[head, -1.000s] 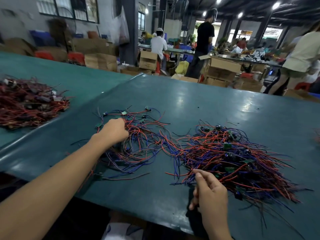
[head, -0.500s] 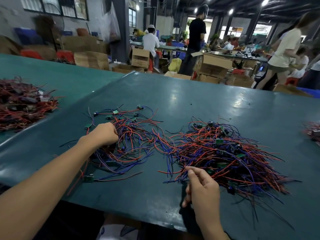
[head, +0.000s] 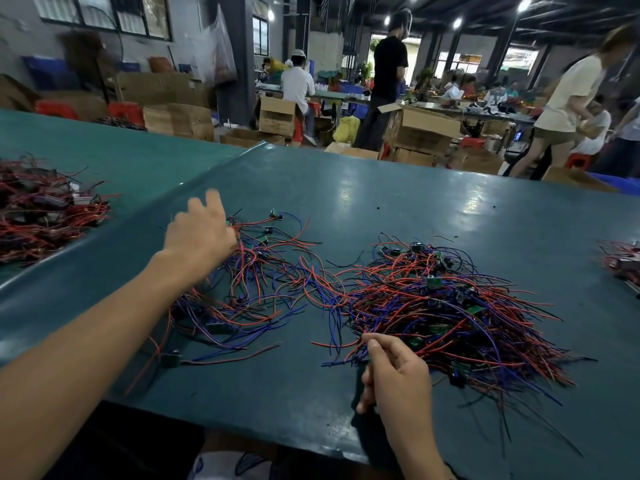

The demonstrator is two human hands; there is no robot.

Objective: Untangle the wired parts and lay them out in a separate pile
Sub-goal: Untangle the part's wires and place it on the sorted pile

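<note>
Wires in red, blue and black, each carrying small green boards, lie in two groups on the dark green counter (head: pixel 381 209). The bigger one, the tangled heap (head: pixel 450 306), sits to the right of centre, thick and knotted, with loose ends fanning toward the near right edge. To its left lies the looser pile (head: pixel 249 285), thinner and more spread out, and a few strands bridge the gap between the two. One separate green board (head: pixel 170 360) with its leads rests just in front of the looser pile. The left hand (head: pixel 199 233) is over the far left side of the looser pile, its fingers straight and spread and pointing away; it is blurred, and whether its thumb side touches any wire cannot be told. The right hand (head: pixel 394 372) is at the near edge of the tangled heap, thumb and forefinger pinching wire ends there while the other fingers curl under. On the neighbouring counter to the far left sits another mass of mostly red wires (head: pixel 45 216), and a small cluster (head: pixel 620 258) shows at the right edge. Behind are cardboard boxes (head: pixel 180 121) and people at other benches.
</note>
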